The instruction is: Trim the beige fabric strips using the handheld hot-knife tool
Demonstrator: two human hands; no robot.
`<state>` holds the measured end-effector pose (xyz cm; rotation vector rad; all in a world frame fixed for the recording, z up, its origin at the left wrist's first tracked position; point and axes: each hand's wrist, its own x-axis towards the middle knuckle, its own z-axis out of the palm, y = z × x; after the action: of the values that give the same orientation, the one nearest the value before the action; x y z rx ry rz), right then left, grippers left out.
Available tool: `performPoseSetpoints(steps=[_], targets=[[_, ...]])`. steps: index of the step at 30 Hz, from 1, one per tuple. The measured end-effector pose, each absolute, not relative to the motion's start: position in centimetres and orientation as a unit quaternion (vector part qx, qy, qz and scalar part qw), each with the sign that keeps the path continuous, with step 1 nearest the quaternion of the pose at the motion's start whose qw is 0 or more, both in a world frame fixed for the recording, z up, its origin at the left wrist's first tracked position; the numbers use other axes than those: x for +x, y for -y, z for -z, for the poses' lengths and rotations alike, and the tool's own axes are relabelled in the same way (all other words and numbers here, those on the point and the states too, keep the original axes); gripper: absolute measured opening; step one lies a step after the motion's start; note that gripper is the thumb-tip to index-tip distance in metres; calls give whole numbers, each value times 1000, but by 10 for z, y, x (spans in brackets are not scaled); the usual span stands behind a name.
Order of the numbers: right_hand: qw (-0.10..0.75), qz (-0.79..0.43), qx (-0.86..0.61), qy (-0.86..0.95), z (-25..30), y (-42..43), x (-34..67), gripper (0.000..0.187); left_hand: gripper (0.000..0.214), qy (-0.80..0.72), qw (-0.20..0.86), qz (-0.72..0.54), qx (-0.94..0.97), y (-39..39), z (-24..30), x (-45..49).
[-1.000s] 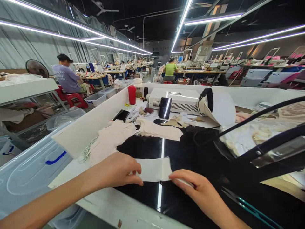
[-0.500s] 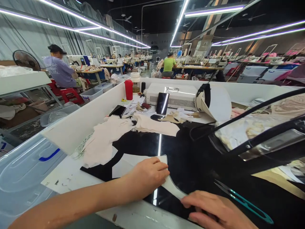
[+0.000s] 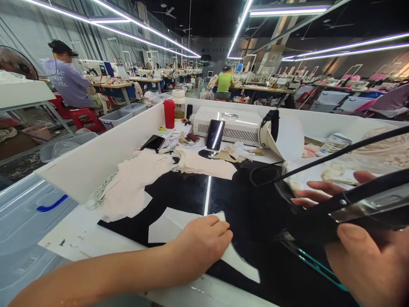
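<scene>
My left hand [image 3: 204, 243] rests on a white cut piece [image 3: 164, 226] that lies on the glossy black board [image 3: 252, 204]. Its fingers are curled together at the piece's upper edge, and their tips are hidden. A narrow curved tail of the piece runs out past the hand toward the lower right. My right hand [image 3: 367, 260] is at the right, its fingers stretched apart near a clear plastic bag [image 3: 306, 168] of pale pieces. A black arm with a metal plate [image 3: 377, 204] crosses in front of this hand and hides its middle. Teal thread snips [image 3: 319, 266] lie beneath it, partly covered.
Pale pink fabric pieces [image 3: 136, 179] lie at the left and back of the board. Behind them are a phone [image 3: 215, 134], a white vented box [image 3: 230, 121], a red cup [image 3: 169, 114] and a jar [image 3: 179, 104]. A white partition [image 3: 96, 157] edges the table.
My right hand has left the tail of the white piece and moved up and right, behind the black arm, its fingers spreading. My left hand stays on the piece. The view has shifted slightly.
</scene>
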<state>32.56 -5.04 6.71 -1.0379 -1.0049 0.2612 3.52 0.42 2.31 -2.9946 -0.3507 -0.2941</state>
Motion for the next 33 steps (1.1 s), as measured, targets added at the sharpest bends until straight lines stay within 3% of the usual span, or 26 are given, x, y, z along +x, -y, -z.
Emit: performPoseSetpoints(steps=[3, 7, 12, 20, 33], targets=[[772, -125, -478, 401, -83, 36, 292, 60, 24, 139, 90, 109, -980, -13, -23, 39], [775, -171, -437, 424, -87, 13, 267, 65, 33, 132, 153, 130, -971, -14, -11, 47], [784, -219, -368, 450, -77, -14, 247, 64, 29, 143, 198, 160, -956, 0, 13, 53], [789, -265, -317, 455, -67, -34, 235, 57, 15, 181, 170, 301, -921, 10, 13, 55], [783, -316, -285, 454, -71, -31, 234, 53, 17, 179, 160, 295, -925, 10, 9, 53]])
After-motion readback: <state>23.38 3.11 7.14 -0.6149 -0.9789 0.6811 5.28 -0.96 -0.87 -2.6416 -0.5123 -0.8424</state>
